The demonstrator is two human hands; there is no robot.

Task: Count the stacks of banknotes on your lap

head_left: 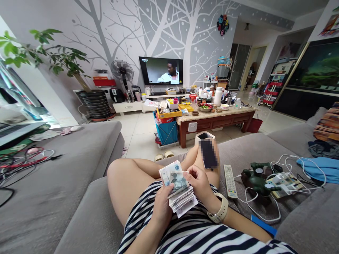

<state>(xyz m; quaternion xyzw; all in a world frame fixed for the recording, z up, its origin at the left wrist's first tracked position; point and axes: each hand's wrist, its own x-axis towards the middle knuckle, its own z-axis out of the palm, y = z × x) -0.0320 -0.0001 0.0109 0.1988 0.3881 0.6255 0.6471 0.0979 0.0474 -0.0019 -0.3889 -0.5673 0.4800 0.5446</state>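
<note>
I sit on a grey sofa (79, 218) with bare knees up and a striped shirt in my lap. My left hand (162, 206) is wrapped round a thick stack of banknotes (180, 192) from below. My right hand (198, 180), with a pale watch on its wrist, pinches the top note at the stack's upper right edge. A phone (208, 153) rests on my right knee, just beyond the right hand.
To my right on the sofa lie a white remote (230, 181), a green toy figure (258, 180), white cables and a blue cloth (312, 169). Ahead stand a cluttered coffee table (214, 118), a blue crate (166, 132), a TV (161, 70), a fan and a potted plant.
</note>
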